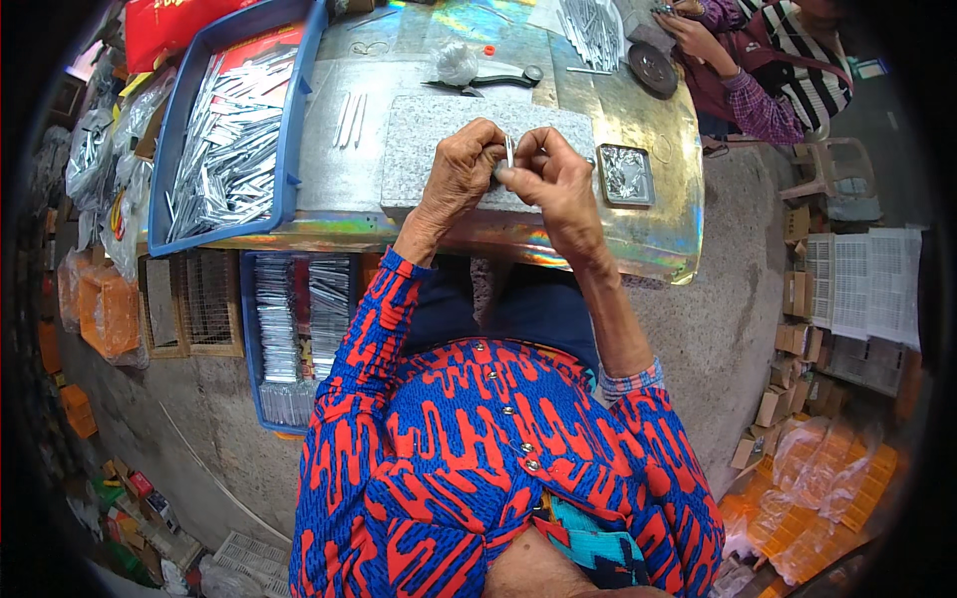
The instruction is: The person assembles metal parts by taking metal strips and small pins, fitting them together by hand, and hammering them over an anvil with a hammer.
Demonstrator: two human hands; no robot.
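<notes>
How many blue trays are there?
2. The upper tray is on the table, at its left; the lower tray is below the table's near edge, partly covered by a sleeve. Others may be hidden.

One silver piece [509,149] is held between two hands, counted as one left hand [459,167] and one right hand [560,181]. On the desk [670,224], three loose silver strips [351,120] are laid beside one stone slab [404,149]. One blue tray [296,130], one square tin [628,202], one black tool [506,80], one red ring [489,50] and one dark round dish [652,70] are also counted. Below, one blue bin [248,319] is seen. The strips heaped in the blue tray are too numerous to be counted, and the small parts in the tin cannot be separated by eye
</notes>
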